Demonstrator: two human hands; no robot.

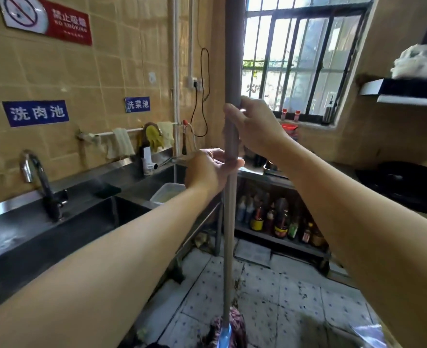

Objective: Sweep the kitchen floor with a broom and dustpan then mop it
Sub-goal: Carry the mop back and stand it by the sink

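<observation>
Both hands held the mop handle (pixel 230 222) tight. The right hand (pixel 253 126) wrapped it up high, the left hand (pixel 208 170) lower. The mop head (pixel 233 327) sat on the floor (pixel 295 297).

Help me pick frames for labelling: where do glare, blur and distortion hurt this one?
Head view: the barred window is blown out by daylight; wide-angle bending curves the walls and stretches both forearms; the mop handle looks soft near its head; the sink shows reflected glare.
</observation>
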